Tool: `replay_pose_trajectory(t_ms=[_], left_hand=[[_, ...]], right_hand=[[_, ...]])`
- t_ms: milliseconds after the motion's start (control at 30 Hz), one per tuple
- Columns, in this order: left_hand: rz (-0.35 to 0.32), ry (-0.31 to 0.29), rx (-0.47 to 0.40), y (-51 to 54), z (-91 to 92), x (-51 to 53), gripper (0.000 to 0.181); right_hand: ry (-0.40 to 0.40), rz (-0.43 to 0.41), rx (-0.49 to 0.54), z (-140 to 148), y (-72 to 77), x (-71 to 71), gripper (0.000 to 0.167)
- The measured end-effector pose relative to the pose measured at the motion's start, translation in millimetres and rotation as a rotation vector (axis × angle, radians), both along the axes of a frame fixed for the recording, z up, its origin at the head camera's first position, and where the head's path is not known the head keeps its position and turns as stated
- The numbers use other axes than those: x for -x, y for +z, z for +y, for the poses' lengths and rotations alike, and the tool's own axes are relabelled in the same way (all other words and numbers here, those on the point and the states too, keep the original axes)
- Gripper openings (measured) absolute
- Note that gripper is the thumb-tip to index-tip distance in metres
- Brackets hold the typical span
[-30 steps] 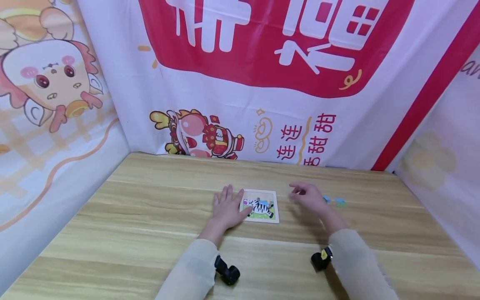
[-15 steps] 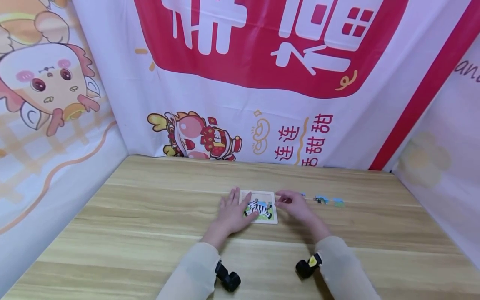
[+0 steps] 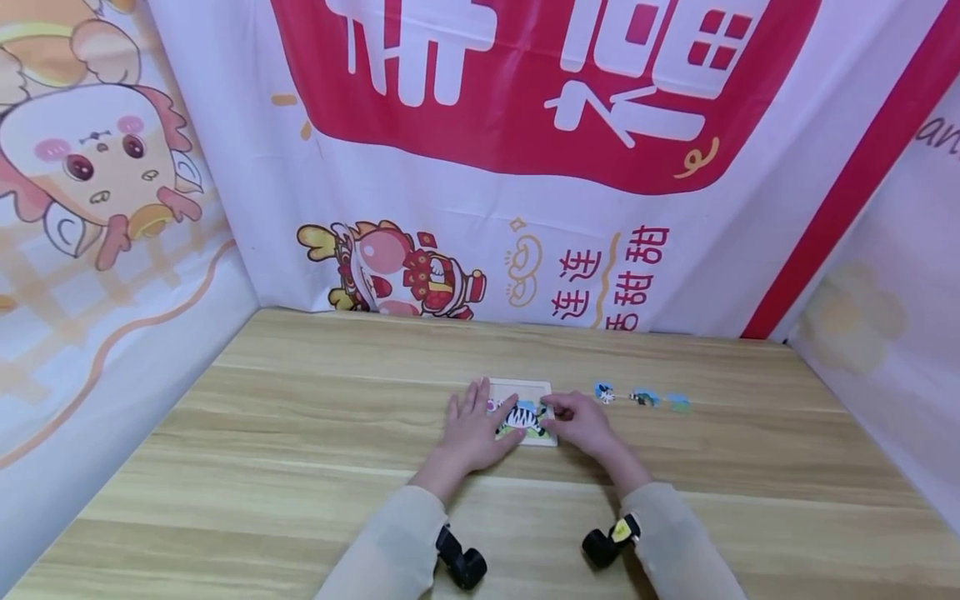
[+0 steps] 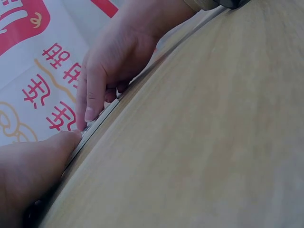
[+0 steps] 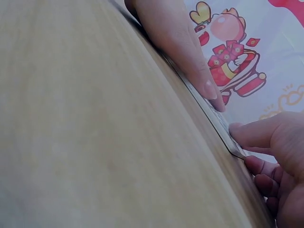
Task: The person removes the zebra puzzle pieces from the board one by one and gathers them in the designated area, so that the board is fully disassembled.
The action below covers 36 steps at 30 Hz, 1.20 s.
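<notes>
Head view: closest to us, two black wrist cameras (image 3: 462, 567) are hanging off the sleeves (image 3: 390, 542), and we're guessing one could be bumping the tabletop (image 3: 300, 450) if a forearm dips. Past those, the left grip (image 3: 471, 435) is lying loose and unclenched, fingers spreading over the left side of the zebra puzzle tray (image 3: 534, 388). The right grip (image 3: 585, 425) is curling at the tray's right edge; we're not managing to tell whether it's pinching a piece or just touching the rim. Biggest worry we're having: both are crowding one tray, so uneven pressure could be popping the zebra picture (image 3: 527, 419) loose or skidding the tray sideways. Farther right, a few loose pieces (image 3: 644, 397) are lying in a row, and a careless reach could be scattering them. Behind it all, the red-and-white backdrop (image 3: 435, 183) is hanging well clear.
</notes>
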<state>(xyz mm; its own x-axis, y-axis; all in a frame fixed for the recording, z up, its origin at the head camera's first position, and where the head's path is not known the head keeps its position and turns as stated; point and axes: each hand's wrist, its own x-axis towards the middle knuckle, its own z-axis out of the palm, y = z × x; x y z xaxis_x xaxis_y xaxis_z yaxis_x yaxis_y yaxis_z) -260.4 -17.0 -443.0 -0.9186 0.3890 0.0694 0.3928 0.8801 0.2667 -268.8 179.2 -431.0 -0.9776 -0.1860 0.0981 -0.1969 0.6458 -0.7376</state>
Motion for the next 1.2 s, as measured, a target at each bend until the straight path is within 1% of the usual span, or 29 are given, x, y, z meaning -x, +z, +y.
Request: replay_pose_trajectory(t_ms=[100,167,333,467,600,667,833,1000,1100,1200], left_hand=[[-0.003,0.000,0.005,0.3,0.5,0.1,0.063],[-0.007,0.000,0.010,0.2,1.0,0.4,0.063],[-0.011,0.002,0.010,0.2,1.5,1.0,0.063],[-0.010,0.007,0.004,-0.1,1.8,1.5,0.063],[-0.014,0.020,0.008,0.1,2.4,1.5,0.063],[-0.015,0.025,0.011,0.4,2.6,1.3,0.063],[-0.021,0.028,0.010,1.8,3.0,-0.3,0.063],[-0.027,0.024,0.011,1.5,3.2,-1.0,0.063],[-0.030,0.023,0.011,1.1,2.9,-0.9,0.063],[-0.030,0.026,0.011,1.1,2.9,-0.6,0.063]], right_hand=[[-0.001,0.015,-0.028,-1.1,-0.1,0.0,0.037],[-0.002,0.010,-0.031,-1.4,0.2,-0.4,0.037],[-0.032,-0.006,-0.045,-3.3,0.7,1.1,0.034],[-0.068,-0.016,-0.080,-5.7,0.5,3.9,0.029],[-0.086,-0.011,-0.118,-8.0,0.9,5.1,0.028],[-0.090,-0.005,-0.120,-8.8,1.0,5.0,0.028],[-0.101,0.013,-0.069,-11.0,0.4,3.9,0.026],[-0.105,0.035,0.040,-12.5,-2.9,2.6,0.026],[-0.092,0.041,0.106,-13.2,-4.8,2.2,0.027],[-0.087,0.048,0.138,-13.9,-5.0,1.8,0.028]])
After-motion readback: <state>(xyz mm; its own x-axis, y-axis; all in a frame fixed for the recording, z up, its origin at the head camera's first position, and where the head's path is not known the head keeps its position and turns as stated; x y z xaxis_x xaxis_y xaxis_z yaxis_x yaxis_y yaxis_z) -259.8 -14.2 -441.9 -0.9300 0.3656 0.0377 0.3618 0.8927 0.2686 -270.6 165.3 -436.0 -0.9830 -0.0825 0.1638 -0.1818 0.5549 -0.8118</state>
